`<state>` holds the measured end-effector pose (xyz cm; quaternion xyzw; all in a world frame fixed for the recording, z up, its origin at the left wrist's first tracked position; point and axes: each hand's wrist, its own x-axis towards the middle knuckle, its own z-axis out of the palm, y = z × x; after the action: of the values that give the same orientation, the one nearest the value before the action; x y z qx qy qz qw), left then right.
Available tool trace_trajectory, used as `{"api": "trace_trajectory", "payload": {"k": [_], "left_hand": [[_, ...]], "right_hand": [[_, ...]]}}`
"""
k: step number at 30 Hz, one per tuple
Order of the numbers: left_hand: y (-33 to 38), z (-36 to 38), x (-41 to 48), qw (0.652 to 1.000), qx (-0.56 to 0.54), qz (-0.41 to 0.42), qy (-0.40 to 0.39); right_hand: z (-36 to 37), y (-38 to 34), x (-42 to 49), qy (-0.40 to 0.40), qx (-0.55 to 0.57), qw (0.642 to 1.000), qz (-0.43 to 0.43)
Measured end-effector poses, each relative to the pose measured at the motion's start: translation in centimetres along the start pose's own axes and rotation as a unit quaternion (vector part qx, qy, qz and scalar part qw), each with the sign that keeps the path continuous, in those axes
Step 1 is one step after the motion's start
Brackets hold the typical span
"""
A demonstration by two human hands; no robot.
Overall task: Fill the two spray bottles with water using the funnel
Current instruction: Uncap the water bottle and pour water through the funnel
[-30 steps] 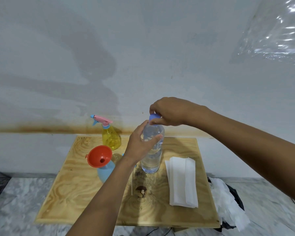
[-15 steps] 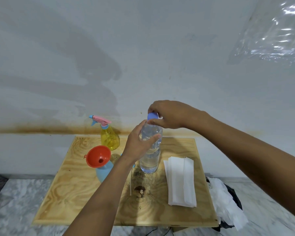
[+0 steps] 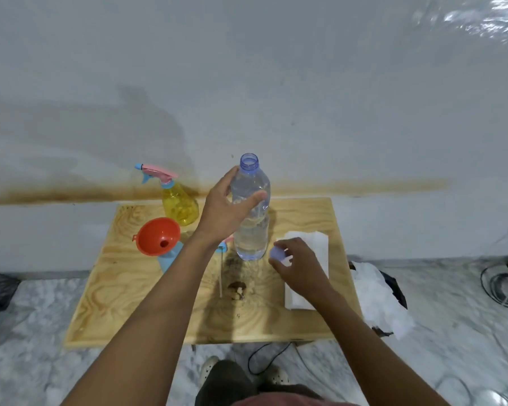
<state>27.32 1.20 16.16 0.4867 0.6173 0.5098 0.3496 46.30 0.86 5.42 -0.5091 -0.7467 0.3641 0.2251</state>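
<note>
The water bottle (image 3: 251, 238) stands uncapped near the middle of the wooden table (image 3: 129, 303). The left hand (image 3: 226, 212) has fingers and thumb curled round its upper body. The right hand (image 3: 298, 268) pinches the blue cap (image 3: 277, 253) just right of the bottle's base, over the paper towels (image 3: 320, 244). The bottle is thin clear plastic and well filled, so it is probably heavy but soft-walled (a hard squeeze could push water out of the open neck). A firm hold at the stiffer shoulder would suit. The orange funnel (image 3: 157, 235) sits in the blue spray bottle (image 3: 169, 257) to the left. The yellow spray bottle (image 3: 179, 206) stands farther back.
</note>
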Motion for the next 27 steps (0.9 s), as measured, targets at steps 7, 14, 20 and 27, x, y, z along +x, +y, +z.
{"api": "trace_trajectory", "payload": {"k": [7,14,20,27], "left_hand": [[0.7,0.1,-0.4,1.0,-0.001,0.002,-0.001],[0.4,0.1,-0.3,1.0,0.003,-0.002,-0.002],[-0.4,-0.1,0.0,1.0,0.02,-0.014,-0.005],[-0.2,-0.3,0.0,0.998,0.059,-0.017,-0.011]], "right_hand": [[7.4,3.6,-0.8,-0.113,-0.086,0.987,0.078],[9.0,3.9,0.7,-0.096,-0.136,0.984,0.07],[7.8,3.8,1.1,-0.119,-0.11,0.983,0.09],[1.5,-1.4,2.0,0.119,0.077,0.99,-0.016]]}}
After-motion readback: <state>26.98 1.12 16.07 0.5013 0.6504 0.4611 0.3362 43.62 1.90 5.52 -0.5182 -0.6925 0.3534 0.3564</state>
